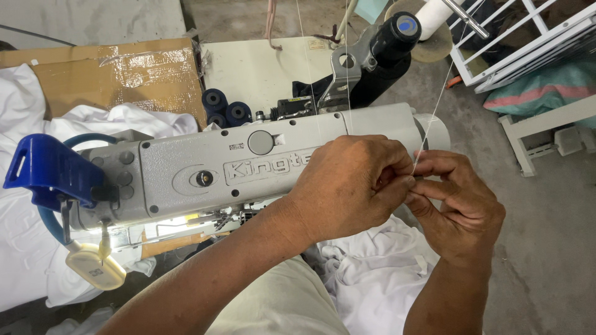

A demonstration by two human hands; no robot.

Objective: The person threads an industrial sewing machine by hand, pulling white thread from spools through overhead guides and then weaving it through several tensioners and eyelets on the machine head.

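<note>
Both hands met at the thread (427, 133): left hand (351, 186) and right hand (459, 208) had fingertips pressed together, pinching a thin white thread at the point where they touched, just right of the sewing machine (211, 170) body. Grip was narrow, thumb against forefinger on each side; the other fingers of the right hand were curled loosely below. The thread ran up and right from the pinch toward a white cone (434, 15) at the top edge. A second thread hung straight down past the machine's top, behind the left hand.

The left hand lay over the right end of the grey machine arm, covering part of its front face. White fabric (379, 273) was bunched below both hands, near the person's lap. More white cloth (118, 118) was piled behind and left of the machine. A blue plastic part (49, 167) sat on the machine's left end. Dark blue spools (225, 110) stood behind the machine, beside a taped cardboard box (124, 71). A white metal rack (528, 37) stood at upper right.
</note>
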